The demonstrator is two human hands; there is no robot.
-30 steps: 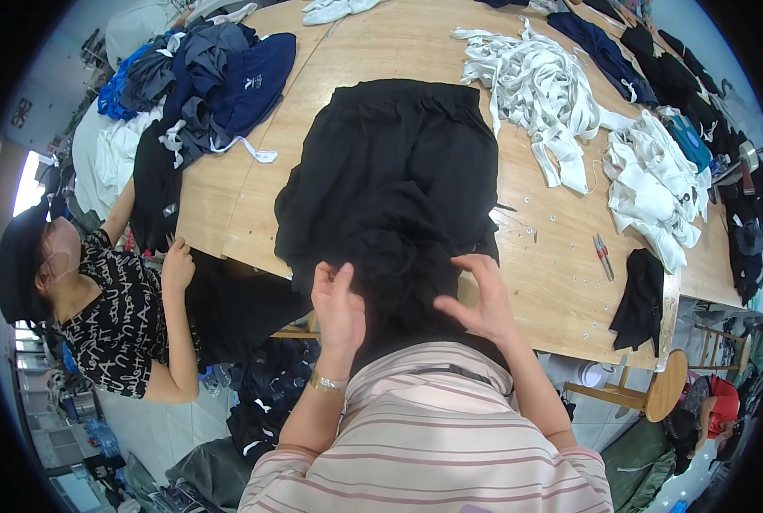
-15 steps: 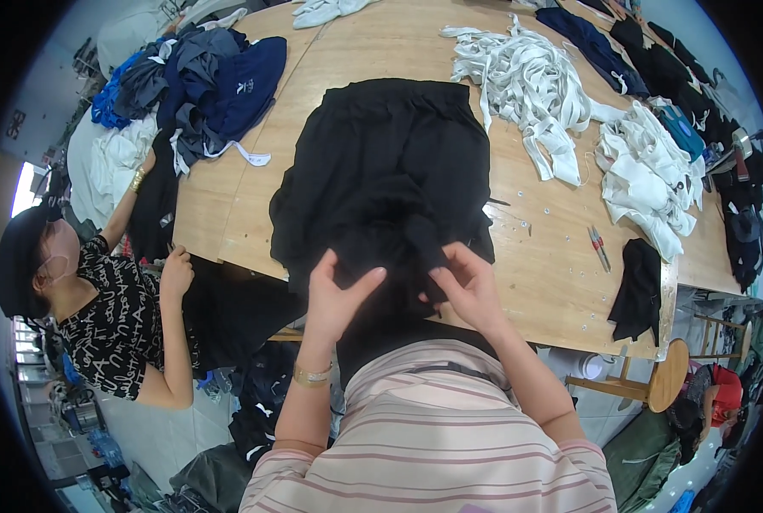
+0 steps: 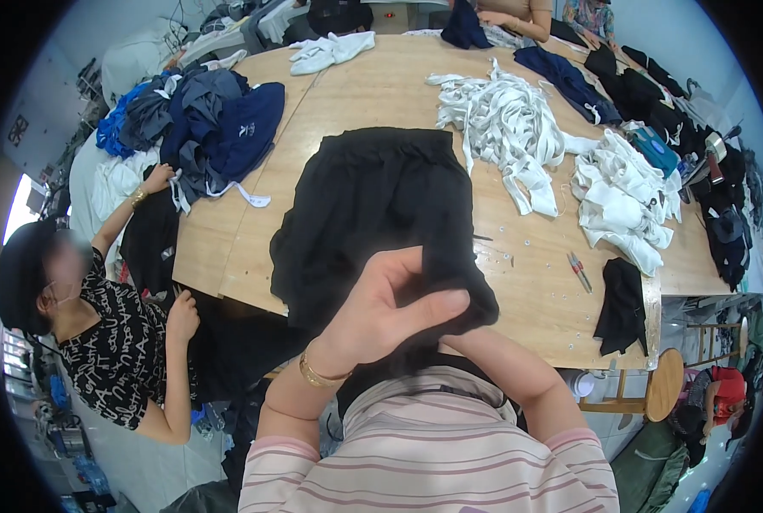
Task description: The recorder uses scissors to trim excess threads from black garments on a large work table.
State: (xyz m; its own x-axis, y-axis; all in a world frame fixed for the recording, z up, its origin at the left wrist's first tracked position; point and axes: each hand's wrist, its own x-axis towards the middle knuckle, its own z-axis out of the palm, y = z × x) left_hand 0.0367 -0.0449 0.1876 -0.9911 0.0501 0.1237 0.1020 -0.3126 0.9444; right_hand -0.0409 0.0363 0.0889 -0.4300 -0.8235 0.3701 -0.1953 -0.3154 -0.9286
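A black garment [image 3: 368,197] with a gathered, elastic-looking waistband lies on the table, its waist edge facing away from me. My left hand [image 3: 377,312] reaches across its near end, closed, with thumb and fingers gripping a raised fold of the black cloth. My right forearm comes in from the lower right and passes under that fold. Cloth and my left hand cover my right hand, so its fingers are hidden.
White straps [image 3: 509,128] and white cloth pieces [image 3: 616,192] are heaped at right. Red-handled snips [image 3: 580,272] lie near a black cloth piece [image 3: 623,306]. At left, a co-worker [image 3: 99,333] handles black cloth beside piled blue and grey garments [image 3: 206,115]. A wooden stool [image 3: 663,385] stands at lower right.
My left hand has moved right and now grips a lifted fold. My right hand has gone out of sight beneath the cloth. The view has tilted up, showing more of the far table.
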